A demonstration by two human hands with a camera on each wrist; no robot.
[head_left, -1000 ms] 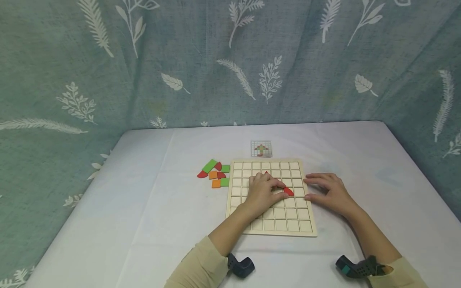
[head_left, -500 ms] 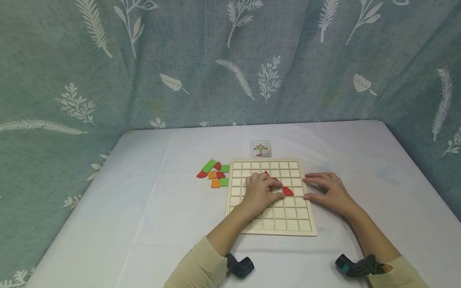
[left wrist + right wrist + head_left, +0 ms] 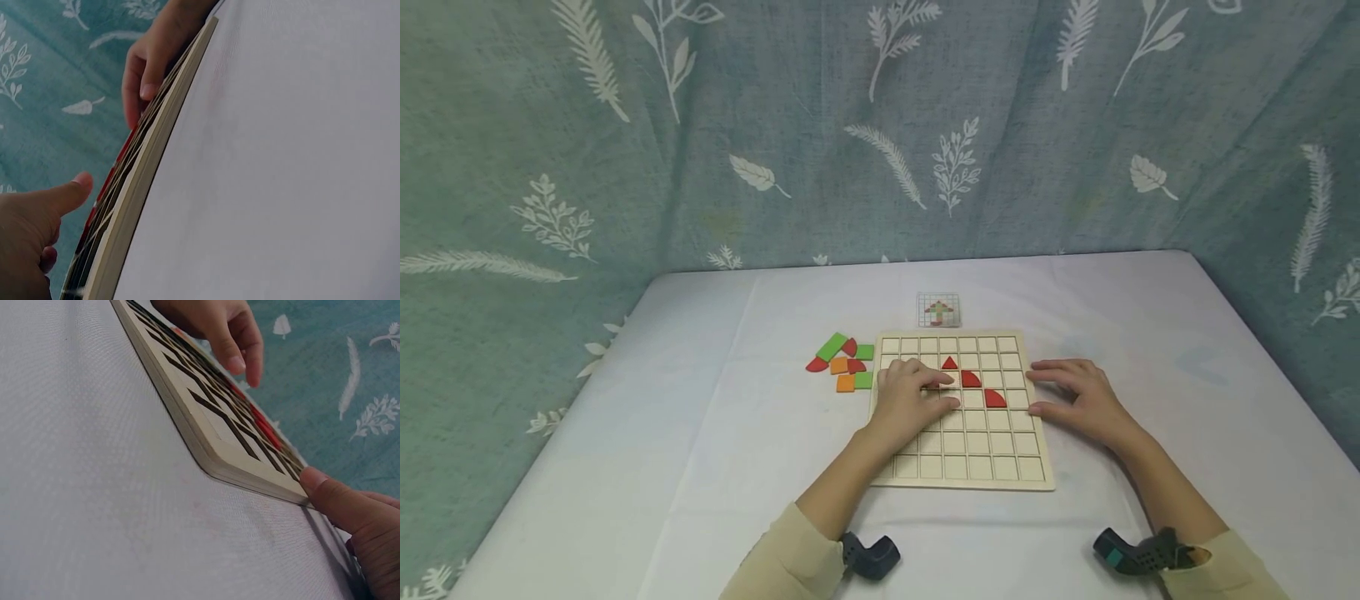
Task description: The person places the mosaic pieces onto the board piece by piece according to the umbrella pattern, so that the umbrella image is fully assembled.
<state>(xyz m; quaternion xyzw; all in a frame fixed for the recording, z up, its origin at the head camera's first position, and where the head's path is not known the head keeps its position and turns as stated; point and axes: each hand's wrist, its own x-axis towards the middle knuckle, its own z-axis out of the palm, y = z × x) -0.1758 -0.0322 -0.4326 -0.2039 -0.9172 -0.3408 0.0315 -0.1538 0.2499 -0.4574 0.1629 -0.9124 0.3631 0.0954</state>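
A wooden grid board [image 3: 966, 468] lies on the table, with a red triangle [image 3: 950, 363] and two red quarter-circle pieces, one upper [image 3: 971, 379] and one lower [image 3: 996, 399], in its cells. My left hand [image 3: 908, 403] hovers over the board's left half, thumb and index finger apart with nothing seen between them. A bit of red shows beside its index finger, mostly hidden. At the board's right edge, my right hand [image 3: 1086, 402] touches the rim with extended fingers and thumb. Its thumb [image 3: 315, 481] rests on the rim in the right wrist view.
Left of the board lie loose pieces: a green rectangle [image 3: 832, 347], orange squares [image 3: 846, 383], green squares [image 3: 864, 352] and red quarter circles [image 3: 817, 365]. A pattern card [image 3: 938, 310] lies behind the board. A patterned curtain [image 3: 820, 125] hangs behind the white table [image 3: 737, 467].
My left hand has moved left across the board, away from the lower red quarter circle. The triangle and both quarter circles are uncovered now. My right hand stays at the board's edge.
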